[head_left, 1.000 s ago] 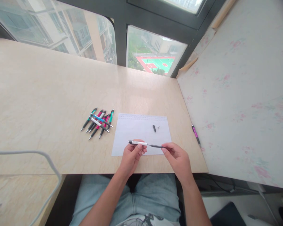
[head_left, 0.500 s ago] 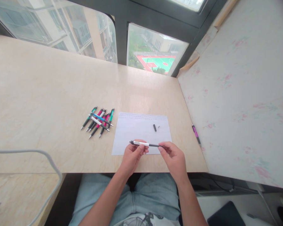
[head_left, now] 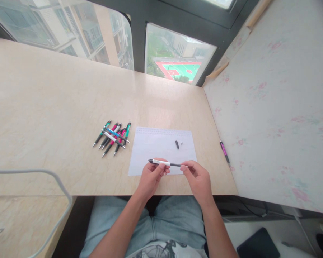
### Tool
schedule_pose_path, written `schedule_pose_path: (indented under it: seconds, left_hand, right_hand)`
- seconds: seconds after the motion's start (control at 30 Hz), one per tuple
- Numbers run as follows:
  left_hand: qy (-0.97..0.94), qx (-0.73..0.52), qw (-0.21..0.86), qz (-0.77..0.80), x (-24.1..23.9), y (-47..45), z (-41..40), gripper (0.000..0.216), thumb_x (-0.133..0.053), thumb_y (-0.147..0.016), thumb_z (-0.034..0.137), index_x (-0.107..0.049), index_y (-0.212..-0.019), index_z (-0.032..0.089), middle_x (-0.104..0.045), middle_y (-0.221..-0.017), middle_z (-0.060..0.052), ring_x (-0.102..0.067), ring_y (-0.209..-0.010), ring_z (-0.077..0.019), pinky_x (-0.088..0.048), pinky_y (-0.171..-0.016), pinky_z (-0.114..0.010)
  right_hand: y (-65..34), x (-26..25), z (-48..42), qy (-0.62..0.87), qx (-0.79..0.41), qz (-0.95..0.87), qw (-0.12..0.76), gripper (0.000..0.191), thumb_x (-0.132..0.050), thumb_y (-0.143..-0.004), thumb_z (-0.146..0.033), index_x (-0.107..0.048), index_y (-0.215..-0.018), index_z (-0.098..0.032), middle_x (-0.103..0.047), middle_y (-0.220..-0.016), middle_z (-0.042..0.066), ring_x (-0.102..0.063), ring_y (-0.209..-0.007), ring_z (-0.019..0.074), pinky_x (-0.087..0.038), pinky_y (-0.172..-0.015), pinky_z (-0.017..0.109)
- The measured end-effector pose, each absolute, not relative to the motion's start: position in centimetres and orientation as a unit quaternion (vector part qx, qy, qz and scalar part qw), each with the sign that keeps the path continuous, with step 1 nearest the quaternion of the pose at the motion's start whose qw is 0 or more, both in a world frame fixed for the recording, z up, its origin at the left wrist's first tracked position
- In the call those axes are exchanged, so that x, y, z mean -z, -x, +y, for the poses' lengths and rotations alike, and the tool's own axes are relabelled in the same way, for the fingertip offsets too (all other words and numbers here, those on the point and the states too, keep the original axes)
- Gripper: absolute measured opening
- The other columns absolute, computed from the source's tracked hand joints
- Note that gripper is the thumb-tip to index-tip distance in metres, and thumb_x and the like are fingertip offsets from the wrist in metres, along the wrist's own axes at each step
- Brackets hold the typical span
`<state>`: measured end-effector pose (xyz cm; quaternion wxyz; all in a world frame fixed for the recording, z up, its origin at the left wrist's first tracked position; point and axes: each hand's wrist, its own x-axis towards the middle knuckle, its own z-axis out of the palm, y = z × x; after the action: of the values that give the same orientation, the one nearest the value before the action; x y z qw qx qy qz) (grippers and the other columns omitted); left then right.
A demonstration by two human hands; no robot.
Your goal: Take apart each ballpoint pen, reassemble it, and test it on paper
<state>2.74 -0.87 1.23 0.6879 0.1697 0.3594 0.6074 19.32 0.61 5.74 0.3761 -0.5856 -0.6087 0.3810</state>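
A white and black ballpoint pen [head_left: 159, 162] is held sideways over the lower part of a white paper sheet [head_left: 156, 143]. My left hand [head_left: 153, 176] is closed on its white barrel. The thumb and fingers of my right hand [head_left: 197, 177] pinch the thin dark end of the pen, whose very tip is hidden by the fingers. On the sheet, beyond my right hand, lie a black pen grip [head_left: 177, 144] and a small silvery tip [head_left: 182, 143], apart from each other.
A heap of several pens [head_left: 113, 138] in green, pink, blue and white lies left of the sheet. One purple pen [head_left: 224, 152] rests against the wall at the right. A pale cable [head_left: 54, 176] crosses the lower left. The desk's front edge runs under my forearms.
Both hands keep their hold on the pen with hardly any movement. The whole view has shifted slightly.
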Motion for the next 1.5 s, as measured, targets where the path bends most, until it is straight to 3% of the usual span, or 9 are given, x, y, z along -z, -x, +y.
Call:
schedule_pose_path:
  seconds: [0.37,0.53,0.73,0.87,1.0,1.17,1.37,1.5]
  left_hand:
    - [-0.191,-0.599,0.682,0.373,-1.5,-2.9,-0.9,0.02,-0.075,-0.077,0.029,-0.071,-0.09,0.014,-0.068,-0.07,-0.004,-0.059,-0.065,-0.0122,-0.044,-0.064,-0.024]
    - [-0.196,-0.595,0.685,0.372,-1.3,-2.9,-0.9,0.02,-0.074,-0.078,0.028,-0.071,-0.09,0.014,-0.068,-0.071,-0.004,-0.059,-0.066,-0.012,-0.044,-0.065,-0.024]
    - [-0.176,-0.606,0.682,0.371,-1.2,-2.9,-0.9,0.018,-0.074,-0.078,0.027,-0.071,-0.091,0.014,-0.069,-0.074,-0.004,-0.06,-0.067,-0.011,-0.044,-0.064,-0.023]
    - [-0.182,-0.601,0.68,0.378,-1.2,-3.0,-0.9,0.02,-0.075,-0.077,0.027,-0.071,-0.091,0.014,-0.069,-0.073,-0.003,-0.06,-0.066,-0.0112,-0.044,-0.065,-0.023]
    - [-0.185,-0.6,0.682,0.375,-1.1,-3.0,-0.9,0.018,-0.074,-0.078,0.027,-0.071,-0.09,0.014,-0.069,-0.072,-0.003,-0.06,-0.067,-0.0111,-0.044,-0.065,-0.023]
    - [-0.184,-0.599,0.683,0.374,-1.0,-2.9,-0.9,0.02,-0.075,-0.078,0.027,-0.07,-0.092,0.014,-0.068,-0.072,-0.003,-0.059,-0.067,-0.0111,-0.043,-0.064,-0.023]
    - [-0.194,-0.593,0.683,0.379,-1.1,-2.9,-0.9,0.02,-0.074,-0.078,0.028,-0.07,-0.091,0.013,-0.068,-0.07,-0.003,-0.059,-0.066,-0.0119,-0.044,-0.064,-0.023]
    - [-0.198,-0.595,0.679,0.381,-1.1,-2.9,-0.9,0.019,-0.074,-0.078,0.028,-0.07,-0.091,0.014,-0.068,-0.07,-0.003,-0.06,-0.066,-0.0116,-0.044,-0.065,-0.023]
  right_hand:
    - [-19.0,-5.5,0.8,0.609,-0.373,-0.617,0.331,0.05,-0.047,-0.093,-0.051,-0.051,-0.055,-0.019,-0.044,-0.05,-0.004,-0.043,-0.05,0.0114,-0.032,-0.051,0.024]
    - [-19.4,-5.5,0.8,0.587,-0.404,-0.615,0.339,0.048,-0.046,-0.094,-0.05,-0.057,-0.061,-0.018,-0.05,-0.055,-0.002,-0.048,-0.054,0.0128,-0.036,-0.054,0.025]
    - [-20.2,-4.9,0.8,0.533,-0.458,-0.614,0.357,0.028,-0.059,-0.088,-0.043,-0.065,-0.103,-0.02,-0.066,-0.091,0.006,-0.061,-0.081,0.0187,-0.047,-0.061,0.025]
    - [-20.2,-4.9,0.8,0.56,-0.427,-0.619,0.348,0.023,-0.061,-0.087,-0.042,-0.067,-0.088,-0.019,-0.067,-0.08,0.004,-0.061,-0.073,0.0174,-0.047,-0.063,0.027]
    - [-19.9,-5.3,0.9,0.573,-0.42,-0.629,0.316,0.038,-0.054,-0.091,-0.047,-0.063,-0.067,-0.019,-0.059,-0.058,0.0,-0.053,-0.055,0.0135,-0.041,-0.055,0.026]
    - [-19.7,-5.3,0.9,0.554,-0.42,-0.634,0.338,0.026,-0.057,-0.09,-0.044,-0.066,-0.089,-0.019,-0.066,-0.077,0.002,-0.056,-0.061,0.0138,-0.043,-0.055,0.025]
    - [-19.5,-4.9,0.9,0.57,-0.422,-0.63,0.315,0.037,-0.054,-0.092,-0.045,-0.06,-0.067,-0.019,-0.056,-0.057,-0.001,-0.051,-0.052,0.0121,-0.037,-0.05,0.024]
    - [-19.5,-4.8,0.9,0.559,-0.431,-0.617,0.348,0.025,-0.06,-0.088,-0.043,-0.064,-0.084,-0.019,-0.065,-0.075,0.001,-0.054,-0.058,0.013,-0.04,-0.052,0.024]
